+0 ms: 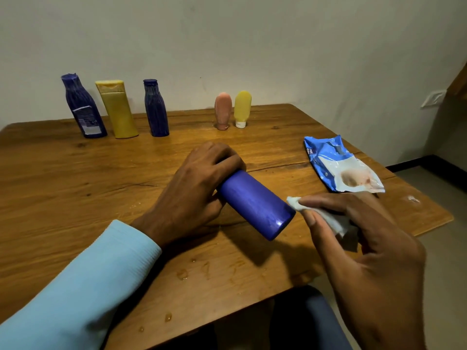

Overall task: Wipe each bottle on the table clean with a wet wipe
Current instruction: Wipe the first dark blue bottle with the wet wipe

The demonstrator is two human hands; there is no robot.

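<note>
My left hand [197, 188] grips the upper end of a blue bottle [255, 203], which is tilted above the table with its flat base toward me and to the right. My right hand [358, 238] pinches a white wet wipe [326, 215] just right of the bottle's base; the wipe's tip nearly touches it. Along the far edge stand a dark blue bottle with a label [82, 107], a yellow bottle [116, 108], another dark blue bottle [155, 108], a pink tube [223, 109] and a yellow tube [242, 107], both tubes cap-down.
A blue and white wet-wipe pack [338, 165] lies flat at the right of the wooden table [63, 178]. Water drops dot the table near its front edge. A wall rises right behind the bottles. The table's right edge drops to the floor.
</note>
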